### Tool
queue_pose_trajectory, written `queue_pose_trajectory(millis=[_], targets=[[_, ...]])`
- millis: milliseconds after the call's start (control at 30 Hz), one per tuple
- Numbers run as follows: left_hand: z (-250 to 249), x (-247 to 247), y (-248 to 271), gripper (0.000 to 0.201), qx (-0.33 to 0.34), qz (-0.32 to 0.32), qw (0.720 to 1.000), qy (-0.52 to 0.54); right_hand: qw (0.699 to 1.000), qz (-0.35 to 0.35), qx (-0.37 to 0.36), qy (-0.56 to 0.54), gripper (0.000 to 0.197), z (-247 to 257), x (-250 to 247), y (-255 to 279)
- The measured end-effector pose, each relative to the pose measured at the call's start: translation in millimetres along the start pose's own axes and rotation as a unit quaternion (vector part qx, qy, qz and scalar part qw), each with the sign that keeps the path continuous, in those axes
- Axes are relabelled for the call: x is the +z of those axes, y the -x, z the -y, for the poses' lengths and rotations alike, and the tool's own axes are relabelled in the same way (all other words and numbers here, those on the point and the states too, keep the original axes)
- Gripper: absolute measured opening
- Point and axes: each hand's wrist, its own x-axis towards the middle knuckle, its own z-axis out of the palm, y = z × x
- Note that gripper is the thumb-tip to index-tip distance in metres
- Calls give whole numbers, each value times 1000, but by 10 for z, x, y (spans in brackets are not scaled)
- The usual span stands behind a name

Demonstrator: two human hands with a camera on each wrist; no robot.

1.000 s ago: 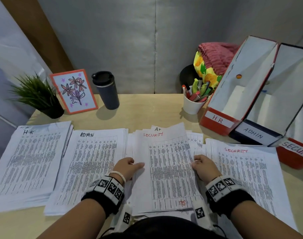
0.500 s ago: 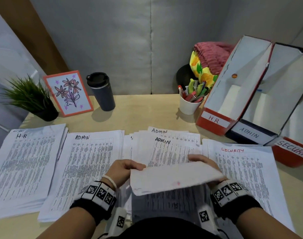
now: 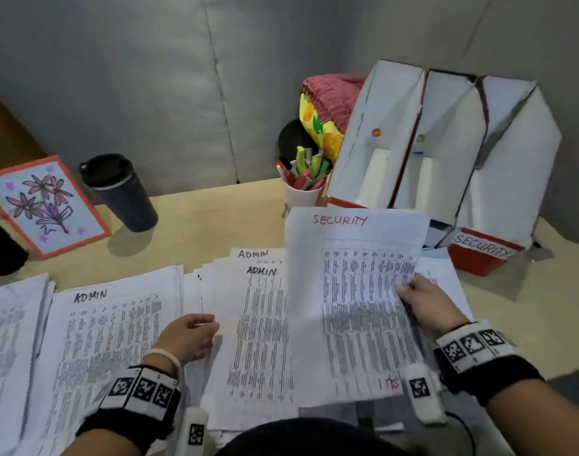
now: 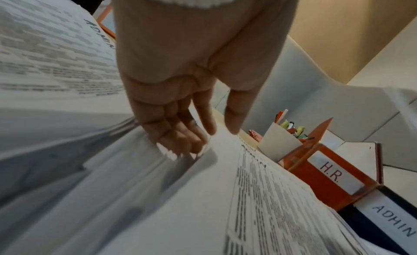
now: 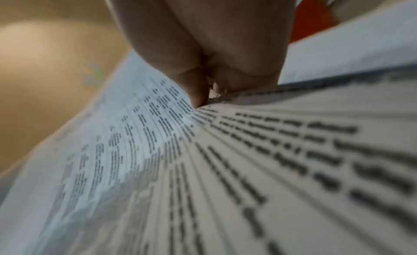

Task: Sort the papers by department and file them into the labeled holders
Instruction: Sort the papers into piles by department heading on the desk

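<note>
My right hand (image 3: pixel 410 291) pinches the right edge of a sheet headed SECURITY (image 3: pixel 354 307) and holds it lifted over the right side of the desk. In the right wrist view the thumb and fingers (image 5: pixel 203 96) close on that sheet (image 5: pixel 248 160). My left hand (image 3: pixel 205 327) rests with loosely bent fingers on the left edge of the middle pile (image 3: pixel 261 324), whose top page reads ADMIN; the fingertips (image 4: pixel 180 146) touch the paper edges. An ADMIN pile (image 3: pixel 110 340) lies to the left. The H.R. holder (image 4: pixel 331 171), ADMIN holder (image 4: pixel 392 221) and SECURITY holder (image 3: pixel 485 248) stand at the back right.
Another paper pile (image 3: pixel 8 340) lies at the far left and one (image 3: pixel 446 281) under the lifted sheet. A pen cup (image 3: pixel 303 189), a dark tumbler (image 3: pixel 123 192), a framed flower picture (image 3: pixel 44 205) and a plant pot (image 3: pixel 1 251) line the back.
Both hands lifted the SECURITY sheet off the middle pile and turned it. The left hand let go and settled on the pile; the right hand carried the sheet rightward.
</note>
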Motion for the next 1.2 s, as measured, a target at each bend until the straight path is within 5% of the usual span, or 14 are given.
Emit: queue_pose_trajectory(millis=[100,233,533,900,1033,1133,1200], targets=[[133,-5,-147,22,0,-39,998,-52,996,-23,42,77,12,-277,-532,-143],[176,49,-191,21,21,-56,995,-82,979,-39,101,171,32,-520,-1001,-181],[178,49,-244,24,3,-57,992,-109,961,-56,158,220,31,-620,-923,-184],[175,68,-203,21,14,-51,991,-119,945,-17,79,316,49,-529,-717,-143],[171,70,-189,20,10,-49,993,-105,952,-118,6,281,77,-335,-641,-84],[169,65,-183,17,3,-47,996,-82,950,-162,-118,241,66,-79,-431,-7],[167,62,-191,16,-2,-45,996,-74,965,-105,-133,202,49,95,-162,83]])
